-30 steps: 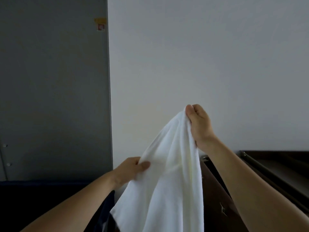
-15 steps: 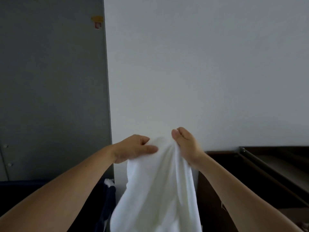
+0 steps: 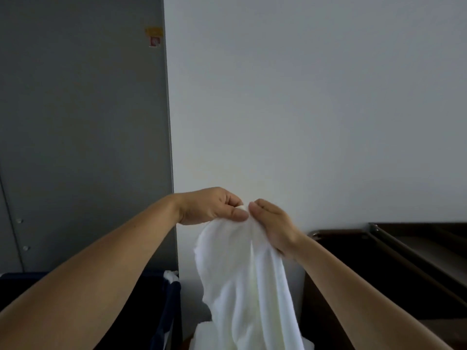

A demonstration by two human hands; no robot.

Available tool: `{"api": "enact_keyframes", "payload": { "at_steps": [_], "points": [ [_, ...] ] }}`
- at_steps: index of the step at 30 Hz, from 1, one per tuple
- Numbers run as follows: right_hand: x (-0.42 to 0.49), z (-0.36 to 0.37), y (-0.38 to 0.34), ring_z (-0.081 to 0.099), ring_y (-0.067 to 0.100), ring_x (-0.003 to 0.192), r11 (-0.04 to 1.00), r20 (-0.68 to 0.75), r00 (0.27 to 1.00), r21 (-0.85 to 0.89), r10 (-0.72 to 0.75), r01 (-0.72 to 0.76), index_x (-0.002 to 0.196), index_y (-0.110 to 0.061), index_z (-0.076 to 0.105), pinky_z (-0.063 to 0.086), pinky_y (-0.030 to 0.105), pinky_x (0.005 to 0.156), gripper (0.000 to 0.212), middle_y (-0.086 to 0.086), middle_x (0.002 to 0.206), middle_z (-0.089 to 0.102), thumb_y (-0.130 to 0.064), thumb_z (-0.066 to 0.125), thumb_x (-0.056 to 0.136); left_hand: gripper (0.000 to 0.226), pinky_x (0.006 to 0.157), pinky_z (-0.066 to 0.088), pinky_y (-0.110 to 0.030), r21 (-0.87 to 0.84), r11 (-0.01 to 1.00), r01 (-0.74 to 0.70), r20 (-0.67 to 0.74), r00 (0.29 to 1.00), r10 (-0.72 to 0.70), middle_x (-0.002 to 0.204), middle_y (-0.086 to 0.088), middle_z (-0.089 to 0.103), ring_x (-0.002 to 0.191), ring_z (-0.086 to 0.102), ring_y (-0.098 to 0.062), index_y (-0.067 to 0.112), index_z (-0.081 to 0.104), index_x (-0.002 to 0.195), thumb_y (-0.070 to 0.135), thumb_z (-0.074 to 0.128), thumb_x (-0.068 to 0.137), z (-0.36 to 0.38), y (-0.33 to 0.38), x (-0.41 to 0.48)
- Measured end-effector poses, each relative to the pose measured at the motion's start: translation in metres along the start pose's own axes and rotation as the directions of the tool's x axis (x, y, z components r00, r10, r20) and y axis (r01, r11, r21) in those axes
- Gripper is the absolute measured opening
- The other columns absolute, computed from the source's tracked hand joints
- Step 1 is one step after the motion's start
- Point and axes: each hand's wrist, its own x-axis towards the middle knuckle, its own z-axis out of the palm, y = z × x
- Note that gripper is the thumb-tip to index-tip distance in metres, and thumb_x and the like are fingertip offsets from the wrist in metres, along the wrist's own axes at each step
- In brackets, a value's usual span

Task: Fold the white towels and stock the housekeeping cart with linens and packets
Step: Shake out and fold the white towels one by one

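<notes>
You have one white towel (image 3: 242,274) in view, and both of your hands are on it. Your left hand (image 3: 212,205) sits just left of centre frame, its fingers curled and its thumb pinching the towel's top edge. Your right hand (image 3: 273,228) is just beside it, fingertips almost touching the left thumb, and it grips the same gathered top edge from the right. The towel hangs from those two hands in loose vertical folds, down the lower middle of the frame and out past the bottom edge.

Behind it is a plain white wall (image 3: 303,97). A grey panel (image 3: 75,122) fills the left side and carries one small yellow-and-red sticker (image 3: 154,37) near the top and two small studs (image 3: 19,220) at its left edge. In the lower left is one dark blue fabric bin (image 3: 171,299) with a scrap of white cloth (image 3: 170,275) at its rim. In the lower right stands one dark brown piece of furniture (image 3: 404,274) with a metal rail (image 3: 394,246).
</notes>
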Motion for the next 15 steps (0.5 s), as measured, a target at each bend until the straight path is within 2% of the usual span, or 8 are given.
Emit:
{"api": "enact_keyframes", "payload": {
  "at_steps": [2, 5, 7, 9, 12, 15],
  "points": [
    [-0.003, 0.002, 0.002, 0.048, 0.017, 0.069, 0.999, -0.006, 0.999, 0.007, 0.052, -0.052, 0.071, -0.019, 0.051, 0.044, 0.03, 0.064, 0.032, 0.001, 0.07, 0.05, -0.024, 0.052, 0.103, 0.017, 0.07, 0.053, -0.02, -0.006, 1.0, 0.025, -0.018, 1.0, -0.025, 0.087, 0.001, 0.073, 0.079, 0.069, -0.01, 0.015, 0.073, 0.088, 0.03, 0.068, 0.094, -0.003, -0.005, -0.001],
    [0.003, -0.008, -0.002, 0.042, 0.017, 0.07, 0.984, -0.185, 0.983, -0.178, -0.01, -0.023, 0.07, -0.02, 0.044, 0.038, 0.034, 0.069, 0.035, 0.001, 0.07, 0.042, -0.027, 0.051, 0.103, 0.01, 0.076, 0.057, -0.029, -0.135, 0.988, 0.073, -0.071, 0.994, -0.083, 0.095, -0.01, 0.074, 0.085, 0.07, -0.018, 0.01, 0.075, 0.093, 0.017, 0.068, 0.092, 0.003, -0.032, -0.005],
    [0.011, -0.017, -0.008, 0.037, 0.018, 0.068, 0.986, -0.359, 0.932, -0.168, -0.049, -0.013, 0.068, -0.02, 0.038, 0.034, 0.035, 0.068, 0.038, 0.0, 0.067, 0.036, -0.027, 0.05, 0.103, 0.025, 0.09, 0.055, -0.038, -0.277, 0.959, 0.056, -0.095, 0.992, -0.085, 0.112, -0.021, 0.071, 0.099, 0.068, -0.027, -0.002, 0.07, 0.111, 0.012, 0.068, 0.09, 0.012, -0.05, -0.011],
    [0.02, -0.026, -0.012, 0.034, 0.016, 0.064, 0.991, -0.506, 0.862, -0.122, -0.02, -0.048, 0.067, -0.019, 0.035, 0.033, 0.035, 0.064, 0.038, -0.002, 0.064, 0.035, -0.027, 0.049, 0.101, 0.042, 0.095, 0.053, -0.043, -0.415, 0.91, -0.01, -0.173, 0.983, -0.068, 0.123, -0.024, 0.066, 0.107, 0.064, -0.032, -0.007, 0.062, 0.124, 0.017, 0.068, 0.091, 0.019, -0.064, -0.015],
    [0.029, -0.03, -0.006, 0.038, 0.018, 0.062, 0.975, -0.558, 0.829, -0.174, 0.016, -0.136, 0.071, -0.015, 0.042, 0.033, 0.032, 0.058, 0.029, 0.001, 0.068, 0.043, -0.025, 0.052, 0.096, 0.036, 0.084, 0.06, -0.044, -0.559, 0.818, -0.137, -0.372, 0.923, -0.1, 0.112, -0.025, 0.069, 0.094, 0.068, -0.033, -0.009, 0.063, 0.118, 0.018, 0.056, 0.097, 0.023, -0.067, -0.011],
    [0.027, -0.026, 0.001, 0.05, 0.016, 0.061, 0.953, -0.531, 0.845, -0.223, 0.059, -0.207, 0.073, -0.012, 0.056, 0.042, 0.031, 0.058, 0.028, -0.002, 0.066, 0.056, -0.031, 0.065, 0.091, 0.027, 0.069, 0.06, -0.04, -0.485, 0.867, -0.113, -0.544, 0.815, -0.198, 0.093, -0.021, 0.072, 0.076, 0.07, -0.032, -0.01, 0.066, 0.105, 0.014, 0.054, 0.1, 0.024, -0.054, 0.0]
  ]
}}
